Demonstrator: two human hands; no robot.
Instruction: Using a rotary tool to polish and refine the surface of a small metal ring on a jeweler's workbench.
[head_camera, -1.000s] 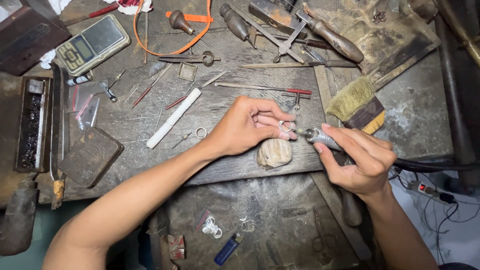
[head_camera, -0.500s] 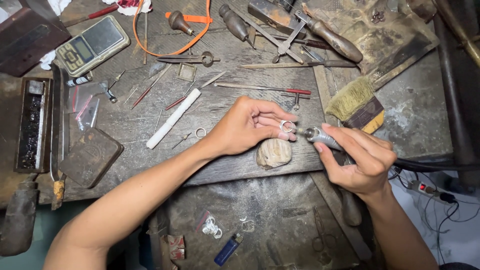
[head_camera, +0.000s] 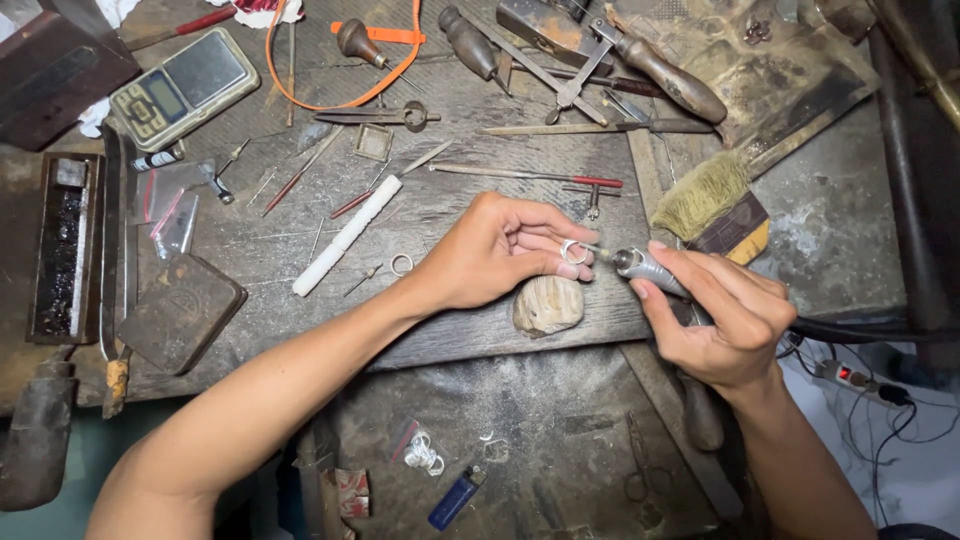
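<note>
My left hand (head_camera: 495, 252) pinches a small silver ring (head_camera: 573, 250) between thumb and fingers, just above a pale rounded wooden block (head_camera: 547, 305) at the bench edge. My right hand (head_camera: 722, 320) grips a grey rotary handpiece (head_camera: 648, 268) like a pen. Its thin tip points left and touches the ring. A dark cable (head_camera: 860, 330) runs from the handpiece off to the right.
The worn wooden bench (head_camera: 300, 240) carries a digital scale (head_camera: 183, 88), a white stick (head_camera: 347, 235), a straw brush (head_camera: 705, 192), pliers (head_camera: 640, 60), gravers and files. A second small ring (head_camera: 401, 264) lies near my left wrist. A blue lighter (head_camera: 456, 497) rests on the lower shelf.
Both hands stay in nearly the same place. The handpiece tip remains at the ring, with only slight shifts of my fingers.
</note>
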